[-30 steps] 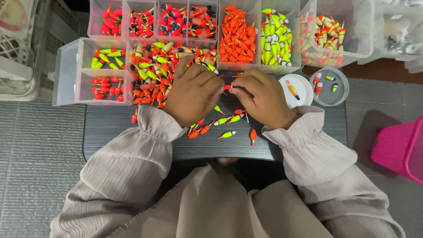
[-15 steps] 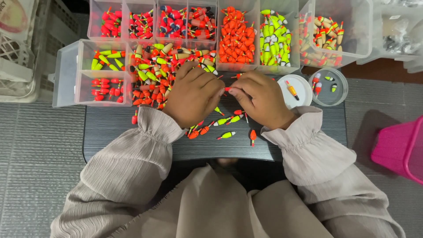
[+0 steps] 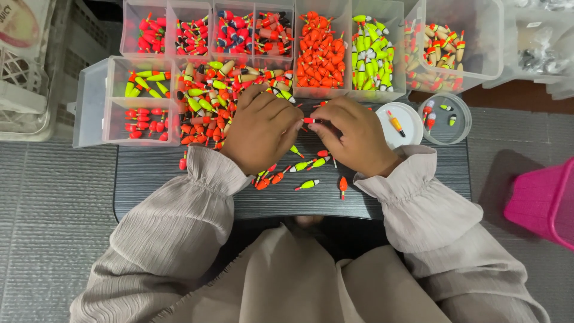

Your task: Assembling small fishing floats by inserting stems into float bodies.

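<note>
My left hand [image 3: 263, 128] and my right hand [image 3: 353, 134] meet over a small dark ribbed table [image 3: 149, 179]. Between their fingertips they pinch a small red fishing float [image 3: 310, 120] on a thin stem. Loose floats in orange and in yellow-green [image 3: 308, 185] lie on the table just below my hands. A pile of mixed red, green and tan floats [image 3: 206, 101] sits under and left of my left hand.
Clear plastic bins of sorted floats line the far edge: red [image 3: 143, 36], orange [image 3: 320, 51], yellow-green [image 3: 371, 54], tan mixed [image 3: 436, 54]. A white lid [image 3: 399, 122] and a round clear dish [image 3: 445, 110] sit right. A pink basket [image 3: 541, 200] stands on the floor.
Both hands stay together at the same spot. The fingers shift slightly around the small red float.
</note>
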